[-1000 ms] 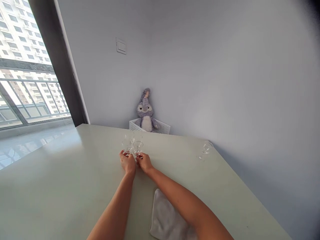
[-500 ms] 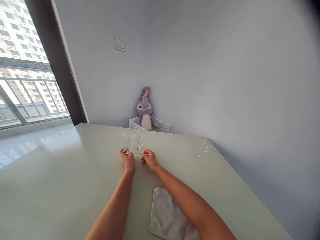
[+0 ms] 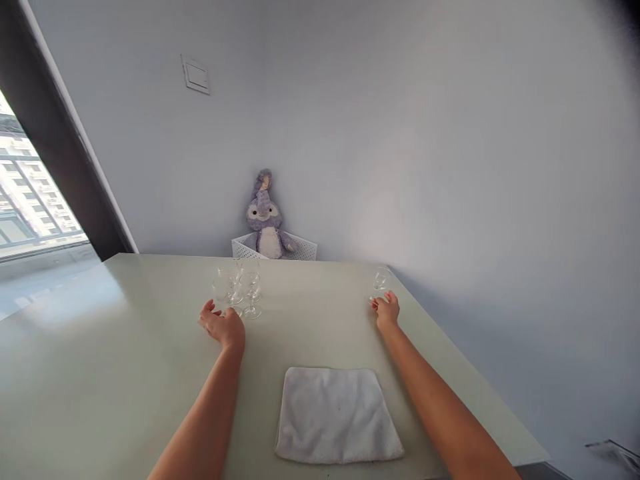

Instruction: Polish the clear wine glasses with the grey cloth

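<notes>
Four stemmed glasses (image 3: 249,288) clustered upright on the left of the table (image 3: 310,320), far side. Our left hand (image 3: 225,327) is half open, fingers loosely curled, at the near-left edge of the cluster; can't tell if it touches a foot. Our right hand (image 3: 388,310) is at the lone glass (image 3: 381,279), far right, fingers bent by its foot; can't tell if they grip it. White cloth (image 3: 337,417) flat at the near edge, between our forearms. Plush toy (image 3: 269,230) sits in the white basket (image 3: 305,249) beyond the far edge
</notes>
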A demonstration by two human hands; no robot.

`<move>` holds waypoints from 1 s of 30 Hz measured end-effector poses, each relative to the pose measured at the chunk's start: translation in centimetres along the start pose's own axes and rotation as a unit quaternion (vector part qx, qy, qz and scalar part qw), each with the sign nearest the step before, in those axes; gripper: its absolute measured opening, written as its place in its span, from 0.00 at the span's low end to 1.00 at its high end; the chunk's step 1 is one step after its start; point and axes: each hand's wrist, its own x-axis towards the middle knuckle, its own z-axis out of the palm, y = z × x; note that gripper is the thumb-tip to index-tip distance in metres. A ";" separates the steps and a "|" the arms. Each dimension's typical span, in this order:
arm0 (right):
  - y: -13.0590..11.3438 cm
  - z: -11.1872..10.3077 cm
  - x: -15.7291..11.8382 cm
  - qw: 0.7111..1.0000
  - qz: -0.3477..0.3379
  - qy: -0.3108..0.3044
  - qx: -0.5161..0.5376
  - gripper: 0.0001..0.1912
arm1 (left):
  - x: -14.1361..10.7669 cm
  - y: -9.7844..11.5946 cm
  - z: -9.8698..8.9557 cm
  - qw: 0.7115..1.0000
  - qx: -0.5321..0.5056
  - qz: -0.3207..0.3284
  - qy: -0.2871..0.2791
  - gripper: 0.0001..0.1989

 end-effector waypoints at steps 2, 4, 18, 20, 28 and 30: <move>-0.3 0.0 0.9 0.999 -0.004 -0.039 -0.008 0.21 | 0.0 0.2 -0.2 0.999 -0.017 0.020 0.026 0.25; -0.2 0.7 0.9 0.997 -0.009 -0.074 -0.018 0.18 | 0.1 0.6 -0.3 0.998 -0.031 0.036 0.040 0.25; 1.3 12.1 -17.8 0.887 -0.019 -0.457 -0.066 0.13 | -13.6 9.6 -7.6 0.781 -0.261 0.416 -0.387 0.06; 1.2 13.8 -20.4 0.865 -0.021 -0.496 -0.069 0.13 | -14.5 10.1 -8.6 0.733 -0.277 0.472 -0.403 0.08; 0.2 18.2 -24.2 0.839 -0.039 -0.532 -0.109 0.18 | -14.0 8.8 -8.7 0.777 -0.183 0.455 -0.395 0.15; -0.6 16.9 -23.7 0.841 -0.046 -0.527 -0.118 0.23 | -13.1 7.9 -8.5 0.822 -0.133 0.408 -0.375 0.17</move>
